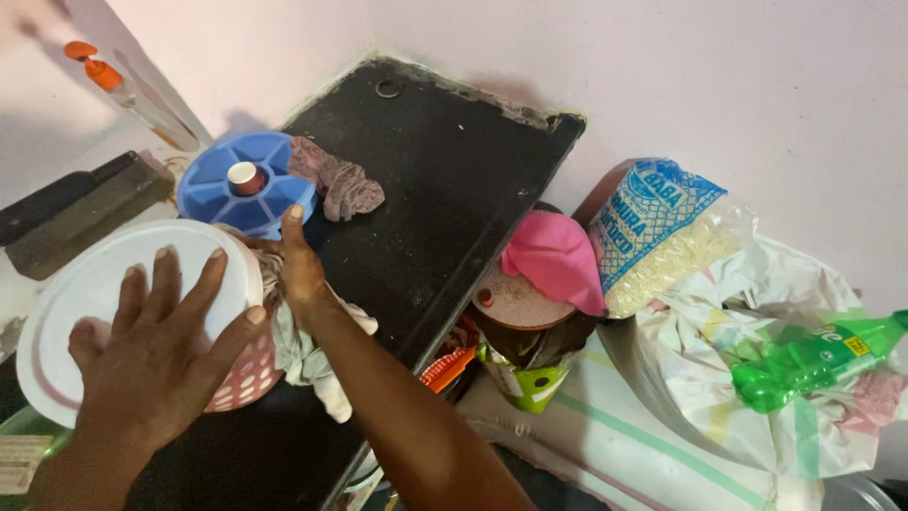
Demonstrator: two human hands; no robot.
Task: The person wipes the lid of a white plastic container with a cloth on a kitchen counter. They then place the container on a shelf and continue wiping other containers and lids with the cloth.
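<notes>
1. Fingers of my left hand (156,355) lie spread wide and flat on the white lid (95,293), gripping nothing.
2. Lid covers the pink basket (248,378) at the left of the black tabletop (445,180).
3. My right hand (298,265) reaches behind the lid; only its thumb shows, so I cannot tell how its fingers sit.
4. Just beyond stands a blue divided tray (219,194), a crumpled cloth (340,185) beside it.
</notes>
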